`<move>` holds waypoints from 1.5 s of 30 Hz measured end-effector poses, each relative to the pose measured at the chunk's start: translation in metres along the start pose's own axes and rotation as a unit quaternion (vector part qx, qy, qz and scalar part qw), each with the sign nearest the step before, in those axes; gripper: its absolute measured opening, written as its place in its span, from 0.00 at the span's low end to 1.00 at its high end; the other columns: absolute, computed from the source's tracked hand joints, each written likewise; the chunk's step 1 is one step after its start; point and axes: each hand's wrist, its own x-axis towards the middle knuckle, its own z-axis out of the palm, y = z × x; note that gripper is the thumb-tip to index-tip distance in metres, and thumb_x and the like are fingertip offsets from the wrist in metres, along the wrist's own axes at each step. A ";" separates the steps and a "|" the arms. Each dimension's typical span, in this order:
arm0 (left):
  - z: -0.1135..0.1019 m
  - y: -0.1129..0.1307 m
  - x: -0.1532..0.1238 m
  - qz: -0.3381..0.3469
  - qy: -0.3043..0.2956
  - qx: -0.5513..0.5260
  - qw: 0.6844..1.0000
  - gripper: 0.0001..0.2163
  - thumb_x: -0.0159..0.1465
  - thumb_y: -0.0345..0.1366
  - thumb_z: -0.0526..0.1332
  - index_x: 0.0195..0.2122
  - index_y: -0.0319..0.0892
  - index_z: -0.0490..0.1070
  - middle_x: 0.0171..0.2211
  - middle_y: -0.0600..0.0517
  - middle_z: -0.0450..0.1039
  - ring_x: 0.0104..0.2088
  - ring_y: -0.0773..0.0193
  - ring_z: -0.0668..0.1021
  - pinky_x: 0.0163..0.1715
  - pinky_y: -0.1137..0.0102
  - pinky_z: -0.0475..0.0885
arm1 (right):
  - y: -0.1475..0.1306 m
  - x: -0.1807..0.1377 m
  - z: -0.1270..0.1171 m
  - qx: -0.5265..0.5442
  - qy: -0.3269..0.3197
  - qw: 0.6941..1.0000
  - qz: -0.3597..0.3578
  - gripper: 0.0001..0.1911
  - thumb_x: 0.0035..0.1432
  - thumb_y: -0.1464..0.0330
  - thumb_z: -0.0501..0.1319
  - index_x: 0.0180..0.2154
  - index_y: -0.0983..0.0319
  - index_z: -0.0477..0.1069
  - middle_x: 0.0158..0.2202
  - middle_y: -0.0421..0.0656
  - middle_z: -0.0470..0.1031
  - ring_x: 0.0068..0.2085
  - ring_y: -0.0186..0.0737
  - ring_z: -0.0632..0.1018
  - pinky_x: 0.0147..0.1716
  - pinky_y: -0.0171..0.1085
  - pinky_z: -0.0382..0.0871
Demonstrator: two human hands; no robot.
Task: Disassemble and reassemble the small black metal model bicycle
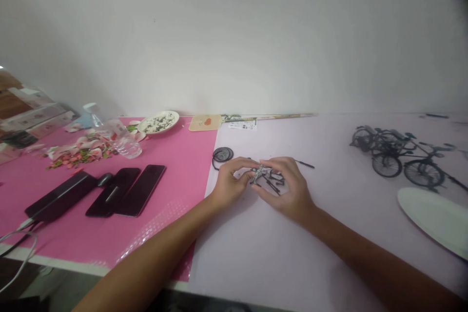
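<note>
My left hand and my right hand meet over the pale sheet, fingers pinched from both sides on a small grey model bicycle part. Its exact kind is too small to make out. Thin black bicycle parts show just beyond it, between the fingers of my right hand; whether they are joined to the held piece I cannot tell. Small black spoked wheels lie beyond my left hand. A thin black rod rests past my right hand.
Model bicycles stand at the right, near a white plate. On the pink mat are black phones, a power bank, a plastic bottle, artificial petals and a dish. A fly swatter lies by the wall.
</note>
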 end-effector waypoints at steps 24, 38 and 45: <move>-0.004 -0.016 0.004 -0.126 0.088 0.088 0.984 0.09 0.66 0.40 0.68 0.41 0.40 0.79 0.40 0.46 0.81 0.42 0.57 0.81 0.46 0.63 0.74 | 0.020 -0.003 0.009 -0.002 -0.035 0.991 0.127 0.07 0.72 0.61 0.60 0.44 0.56 0.74 0.44 0.47 0.75 0.49 0.51 0.75 0.49 0.51 0.72; -0.004 -0.024 0.004 -0.151 0.094 0.032 0.984 0.14 0.66 0.43 0.69 0.46 0.39 0.78 0.42 0.43 0.81 0.42 0.58 0.82 0.46 0.64 0.75 | 0.024 -0.002 0.006 0.013 -0.043 0.986 0.163 0.18 0.75 0.57 0.55 0.34 0.57 0.74 0.33 0.43 0.76 0.41 0.49 0.75 0.44 0.47 0.70; -0.004 -0.020 0.004 -0.176 0.085 0.024 0.981 0.13 0.66 0.43 0.68 0.46 0.40 0.78 0.43 0.44 0.80 0.39 0.59 0.82 0.44 0.64 0.76 | 0.022 -0.004 0.006 0.029 -0.061 0.977 0.204 0.19 0.75 0.55 0.54 0.37 0.58 0.76 0.35 0.44 0.76 0.42 0.47 0.76 0.45 0.45 0.70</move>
